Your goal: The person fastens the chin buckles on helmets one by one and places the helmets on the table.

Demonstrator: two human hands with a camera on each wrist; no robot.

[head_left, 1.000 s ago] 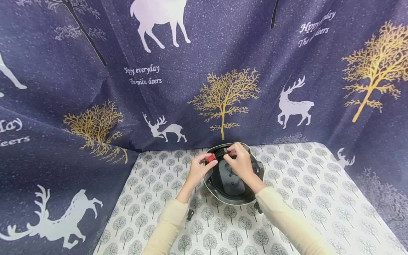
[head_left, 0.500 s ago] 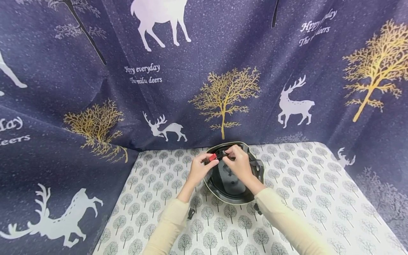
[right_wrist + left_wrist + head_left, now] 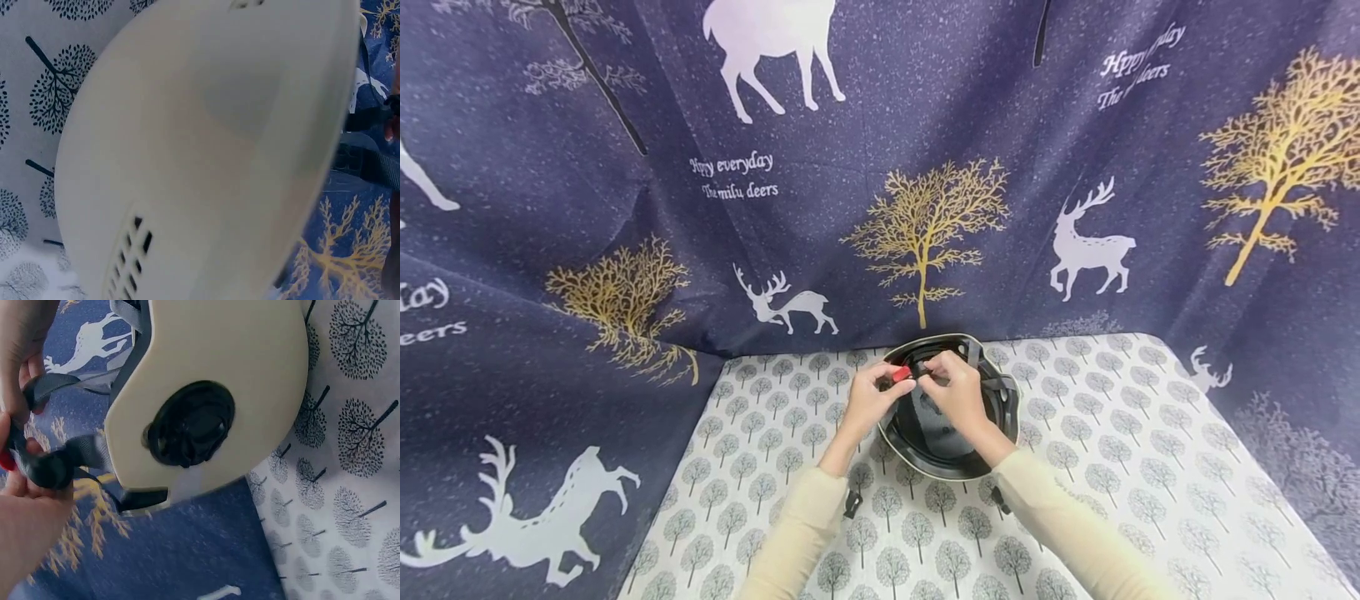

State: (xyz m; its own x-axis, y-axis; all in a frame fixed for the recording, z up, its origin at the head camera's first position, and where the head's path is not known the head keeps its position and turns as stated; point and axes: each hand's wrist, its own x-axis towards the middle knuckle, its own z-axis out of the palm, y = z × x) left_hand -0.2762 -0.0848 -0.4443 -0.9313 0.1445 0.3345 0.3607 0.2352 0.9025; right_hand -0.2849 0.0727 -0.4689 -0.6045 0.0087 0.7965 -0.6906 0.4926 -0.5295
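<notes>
A helmet lies upside down on the table, its black lining facing up. In the left wrist view its cream shell has a round black part on the side. Over the opening, my left hand pinches a red buckle piece between thumb and fingers. Just right of it, my right hand pinches a black buckle piece on the chin strap. The two pieces are right at each other, partly covered by fingertips. Grey-black straps run from the helmet's edge to the hands.
The table has a white cloth printed with trees. Behind it hangs a dark blue curtain with deer and golden trees. Another strap lies along the helmet's right inside edge. Vent slots show in the shell.
My right hand has moved slightly left and down, bringing the black buckle piece up to the red one. My left hand keeps hold of the red piece, nearly in place.
</notes>
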